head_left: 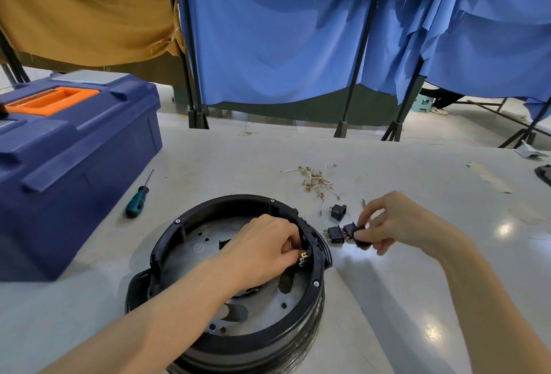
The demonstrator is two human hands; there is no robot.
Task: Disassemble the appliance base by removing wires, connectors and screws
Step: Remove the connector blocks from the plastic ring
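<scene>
the appliance base (167,242) sits open side up on the surface (417,284). the left hand (262,251) reaches inside, fingers pinching a brass-pronged connector (303,257) at the right inner rim. just right of the base, the right hand (396,221) pinches a black switch (362,243) beside more switches (337,234)

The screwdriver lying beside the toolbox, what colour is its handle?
Green with black sections, seen in the head view: screwdriver, near the blue toolbox.
</scene>
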